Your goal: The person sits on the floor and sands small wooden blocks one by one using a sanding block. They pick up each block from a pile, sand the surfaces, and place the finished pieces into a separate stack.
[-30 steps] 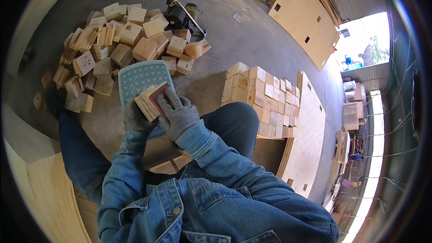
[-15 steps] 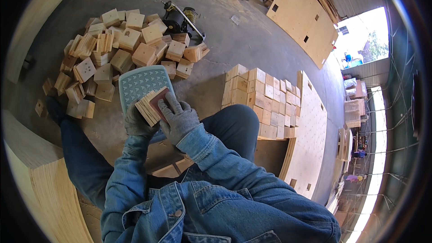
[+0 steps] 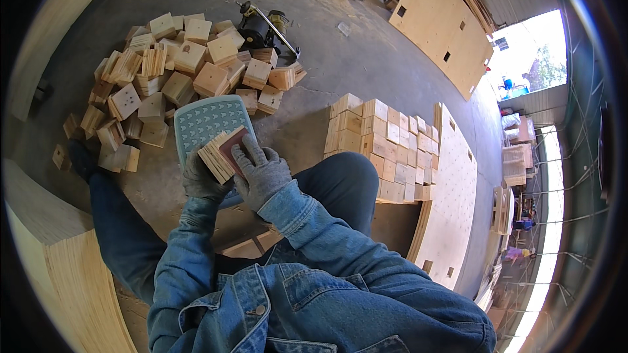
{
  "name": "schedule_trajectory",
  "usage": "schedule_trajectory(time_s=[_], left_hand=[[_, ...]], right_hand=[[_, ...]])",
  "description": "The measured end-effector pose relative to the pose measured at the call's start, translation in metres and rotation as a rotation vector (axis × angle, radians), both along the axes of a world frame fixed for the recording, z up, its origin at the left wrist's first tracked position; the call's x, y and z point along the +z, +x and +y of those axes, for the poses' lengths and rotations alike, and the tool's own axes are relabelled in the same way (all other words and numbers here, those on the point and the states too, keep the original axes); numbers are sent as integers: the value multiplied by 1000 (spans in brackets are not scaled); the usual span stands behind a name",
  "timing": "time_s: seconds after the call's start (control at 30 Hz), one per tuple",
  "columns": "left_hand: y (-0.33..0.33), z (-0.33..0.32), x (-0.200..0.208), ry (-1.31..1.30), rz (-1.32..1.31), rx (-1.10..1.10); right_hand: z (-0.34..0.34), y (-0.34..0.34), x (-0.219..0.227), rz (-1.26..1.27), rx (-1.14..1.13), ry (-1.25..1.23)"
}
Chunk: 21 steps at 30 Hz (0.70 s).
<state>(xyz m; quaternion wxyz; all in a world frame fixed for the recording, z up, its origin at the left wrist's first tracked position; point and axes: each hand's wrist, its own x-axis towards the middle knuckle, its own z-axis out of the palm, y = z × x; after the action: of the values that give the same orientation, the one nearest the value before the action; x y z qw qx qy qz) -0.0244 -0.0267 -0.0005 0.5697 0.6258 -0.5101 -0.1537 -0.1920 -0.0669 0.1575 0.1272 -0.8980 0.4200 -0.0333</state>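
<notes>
My gloved left hand (image 3: 203,178) is closed around a layered plywood block (image 3: 214,157), tilted above a light blue plastic stool (image 3: 210,119). A reddish-brown sheet that looks like sandpaper (image 3: 231,146) lies on the block's right face. The gloved fingers of my right hand (image 3: 267,180) press that sheet flat to the wood. Part of the block and the stool's near edge are hidden behind my hands.
Beyond the stool, loose wooden blocks (image 3: 176,88) lie in a heap. A green-and-black power tool (image 3: 265,26) rests behind it. To my right are neatly stacked blocks (image 3: 386,144) and long plywood sheets (image 3: 451,202). A plywood stack (image 3: 85,287) stands at lower left.
My hands, the block and the sheet hold nearly the same pose. The whole view has shifted very slightly.
</notes>
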Motion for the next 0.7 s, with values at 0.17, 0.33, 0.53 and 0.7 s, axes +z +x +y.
schedule_trajectory(time_s=[0.17,0.33,0.53,0.7], left_hand=[[-2,0,14,43,142,-17],[1,5,1,104,-114,92],[5,7,-4,106,-185,73],[5,10,16,153,-273,94]], right_hand=[[0,4,1,3,5,-34],[0,0,-8,-39,12,-89],[0,5,-5,-28,32,-97],[1,4,-6,-42,32,-123]])
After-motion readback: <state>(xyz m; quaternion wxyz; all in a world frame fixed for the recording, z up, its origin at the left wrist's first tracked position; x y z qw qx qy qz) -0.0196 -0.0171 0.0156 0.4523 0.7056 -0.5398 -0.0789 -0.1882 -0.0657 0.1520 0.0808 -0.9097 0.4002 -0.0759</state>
